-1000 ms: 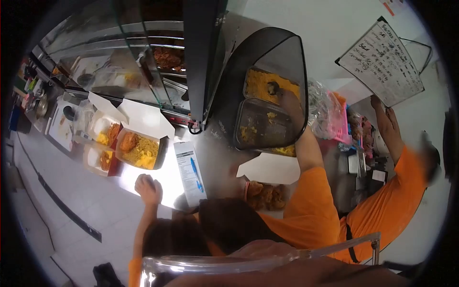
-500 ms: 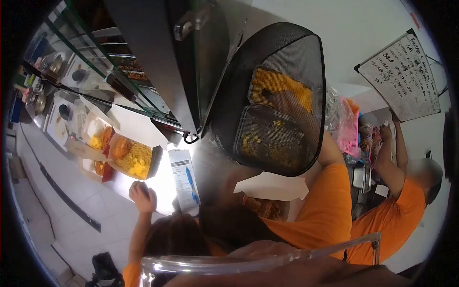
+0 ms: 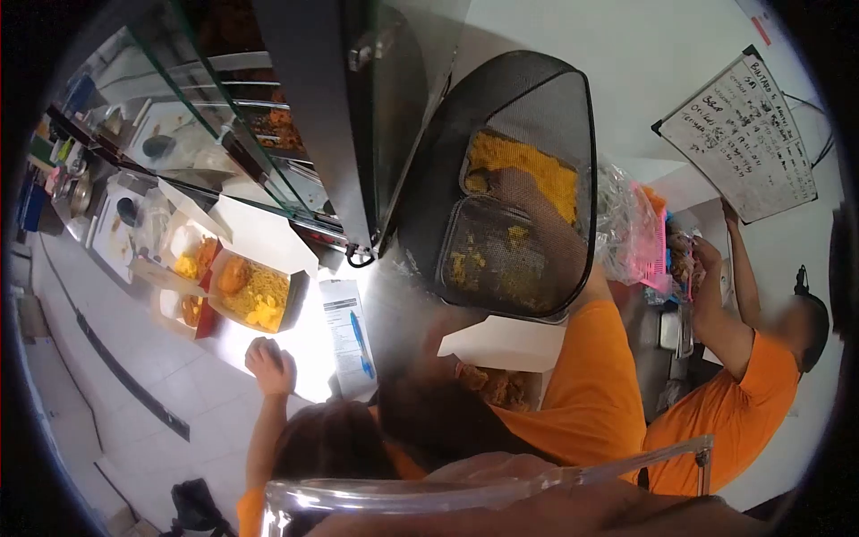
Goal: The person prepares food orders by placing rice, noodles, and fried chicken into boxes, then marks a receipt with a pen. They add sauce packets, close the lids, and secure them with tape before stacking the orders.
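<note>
My right hand (image 3: 508,185) reaches under a black mesh cover (image 3: 537,98) into a tray of yellow rice (image 3: 537,170). The mesh blurs its fingers, so I cannot make out what they hold. A second, nearly empty tray (image 3: 492,259) sits just in front of it. My left hand (image 3: 268,362) rests curled on the white counter's edge (image 3: 309,380), beside a printed sheet (image 3: 340,318) with a blue pen (image 3: 361,340). An open white box of fried chicken (image 3: 497,387) stands below my right arm, its lid (image 3: 506,345) raised.
An open box of yellow rice and fried chicken (image 3: 255,291) and two smaller filled boxes (image 3: 186,253) stand at the left. A glass display case (image 3: 259,134) rises behind. A co-worker in orange (image 3: 725,403) handles bags by a pink basket (image 3: 658,237) under a whiteboard (image 3: 738,134).
My right hand stays under the mesh cover, shifting slightly over the rice tray. The co-worker's arm has dropped from the whiteboard to the pink basket. My left hand has not moved.
</note>
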A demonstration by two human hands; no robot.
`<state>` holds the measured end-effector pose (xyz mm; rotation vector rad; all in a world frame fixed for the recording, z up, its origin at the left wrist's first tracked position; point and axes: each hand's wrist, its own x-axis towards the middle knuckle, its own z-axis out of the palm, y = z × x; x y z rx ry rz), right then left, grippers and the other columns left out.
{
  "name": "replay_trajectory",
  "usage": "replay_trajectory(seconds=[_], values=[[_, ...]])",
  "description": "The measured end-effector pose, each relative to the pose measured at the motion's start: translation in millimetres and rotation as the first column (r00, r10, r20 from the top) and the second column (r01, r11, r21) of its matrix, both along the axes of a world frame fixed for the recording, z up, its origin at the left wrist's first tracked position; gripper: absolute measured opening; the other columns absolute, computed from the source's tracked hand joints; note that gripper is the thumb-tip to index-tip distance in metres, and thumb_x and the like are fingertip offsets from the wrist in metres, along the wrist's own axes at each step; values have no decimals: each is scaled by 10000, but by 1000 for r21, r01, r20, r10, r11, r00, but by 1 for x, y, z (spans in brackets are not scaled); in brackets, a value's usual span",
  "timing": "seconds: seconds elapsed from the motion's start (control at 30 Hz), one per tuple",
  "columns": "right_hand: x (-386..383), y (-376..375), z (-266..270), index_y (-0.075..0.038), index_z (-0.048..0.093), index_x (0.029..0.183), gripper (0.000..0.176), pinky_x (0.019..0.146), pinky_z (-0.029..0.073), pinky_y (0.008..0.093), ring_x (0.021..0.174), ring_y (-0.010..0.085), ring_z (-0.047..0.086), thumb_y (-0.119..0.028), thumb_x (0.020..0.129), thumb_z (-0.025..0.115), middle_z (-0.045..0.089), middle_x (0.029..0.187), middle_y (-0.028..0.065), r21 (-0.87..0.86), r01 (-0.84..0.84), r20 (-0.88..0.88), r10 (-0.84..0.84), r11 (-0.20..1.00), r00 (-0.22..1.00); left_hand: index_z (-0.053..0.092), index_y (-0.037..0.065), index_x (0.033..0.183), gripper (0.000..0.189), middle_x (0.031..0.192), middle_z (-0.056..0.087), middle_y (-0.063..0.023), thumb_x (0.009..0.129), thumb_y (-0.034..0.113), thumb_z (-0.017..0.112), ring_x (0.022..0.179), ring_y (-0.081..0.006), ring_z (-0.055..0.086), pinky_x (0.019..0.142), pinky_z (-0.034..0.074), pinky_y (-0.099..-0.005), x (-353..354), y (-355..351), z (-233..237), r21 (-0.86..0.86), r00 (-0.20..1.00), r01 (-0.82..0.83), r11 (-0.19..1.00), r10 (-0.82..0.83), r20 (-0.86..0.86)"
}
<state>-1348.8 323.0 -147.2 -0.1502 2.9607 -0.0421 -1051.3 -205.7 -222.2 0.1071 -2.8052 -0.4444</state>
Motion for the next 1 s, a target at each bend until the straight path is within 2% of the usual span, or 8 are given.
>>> replay_trajectory(seconds=[0.23, 0.33, 0.43, 0.53, 0.63, 0.73, 0.83, 1.0], values=[[-11, 1, -17, -65, 622, 1114, 334, 727, 490, 399, 774, 301, 619, -256, 849, 551, 647, 896, 139, 177, -133, 101, 117, 975, 988, 486, 26, 1024, 335, 1113, 474, -181, 727, 165, 557, 1084, -370, 415, 936, 295, -489, 0, -1, 2, -1, 1000, -9, 1000, 9, 23], [-14, 32, -30, -43, 624, 1062, 293, 739, 485, 372, 780, 276, 617, -251, 883, 521, 650, 874, 125, -111, -245, -2, 246, 963, 969, 486, 28, 1019, 335, 1113, 473, -179, 721, 161, 560, 1083, -369, 414, 935, 295, -487, 2, -2, 0, 5, 1000, -15, 1000, 14, 22], [-20, 45, -57, -32, 619, 1063, 291, 732, 468, 321, 746, 211, 584, -252, 914, 499, 615, 781, 86, -390, 142, 183, -75, 910, 980, 488, 31, 1012, 333, 1110, 471, -178, 715, 165, 562, 1082, -370, 411, 932, 293, -491, 1, -2, -2, 28, 1000, -19, 999, 18, 19], [-20, 48, -39, -12, 609, 1016, 288, 671, 436, 298, 688, 141, 515, -260, 935, 486, 537, 704, 38, -540, 327, 434, -77, 776, 898, 489, 33, 1009, 334, 1109, 470, -179, 713, 169, 562, 1083, -374, 406, 929, 291, -495, 1, -3, -1, 40, 1000, -8, 999, 8, 16], [-16, 54, -29, -6, 540, 1218, 449, 783, 480, 298, 898, 195, 593, -342, 920, 526, 622, 1064, 131, -550, 372, 439, -121, 748, 890, 488, 37, 1008, 334, 1111, 468, -182, 715, 179, 563, 1082, -376, 403, 930, 289, -496, 3, -2, 1, 44, 1000, -6, 999, 5, 4], [18, 40, 0, -12, 559, 863, 258, 549, 366, 233, 604, 67, 444, -258, 927, 516, 498, 668, -2, -830, 528, 452, -340, 179, 825, 489, 39, 1008, 334, 1119, 467, -181, 719, 186, 566, 1084, -372, 401, 932, 288, -495, 4, -4, 0, 64, 999, -29, 998, 27, 23], [30, 89, -5, -14, 595, 914, 227, 553, 382, 194, 621, 58, 468, -236, 897, 555, 515, 683, 6, -888, 461, 458, -94, 6, 884, 499, 19, 1025, 353, 1119, 464, -188, 728, 198, 564, 1077, -358, 404, 938, 284, -471, 6, -5, 2, 58, 999, -13, 998, 11, 33], [102, 125, 7, -72, 599, 932, 237, 587, 401, 210, 678, 68, 511, -290, 918, 508, 554, 753, -30, -971, 236, 224, -525, -45, 821, 514, 37, 940, 269, 1087, 482, -176, 708, 159, 575, 1061, -358, 424, 916, 320, -482, 9, -10, -3, 115, 998, 5, 993, 3, -66]])
